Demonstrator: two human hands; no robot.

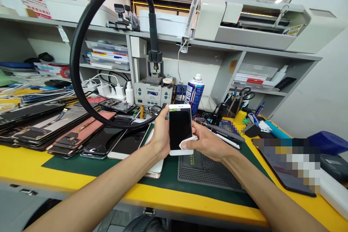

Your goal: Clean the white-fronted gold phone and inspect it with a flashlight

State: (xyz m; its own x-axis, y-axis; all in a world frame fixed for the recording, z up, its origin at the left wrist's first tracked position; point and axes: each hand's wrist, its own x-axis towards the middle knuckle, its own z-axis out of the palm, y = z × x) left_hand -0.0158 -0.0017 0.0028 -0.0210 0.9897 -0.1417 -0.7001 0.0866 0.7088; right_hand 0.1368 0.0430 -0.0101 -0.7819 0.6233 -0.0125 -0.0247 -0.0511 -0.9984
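A white phone [180, 125] with a dark screen is held upright above the mat, near the middle of the view. My left hand [161, 132] grips its left edge. On the lower right of the screen, the thumb of my right hand [205, 141] presses a small white cloth or tissue [188, 140], with the other fingers by the phone's right edge. Below the phone lies a grey perforated pad [212, 175] on the green mat [73, 168].
Several phones and screens, including a pink one [81, 134], cover the left side. Behind stand a hot-air station [153, 94] with a looping black hose [77, 54] and a blue spray can [194, 94]. Tools and a dark tablet [285, 170] lie right.
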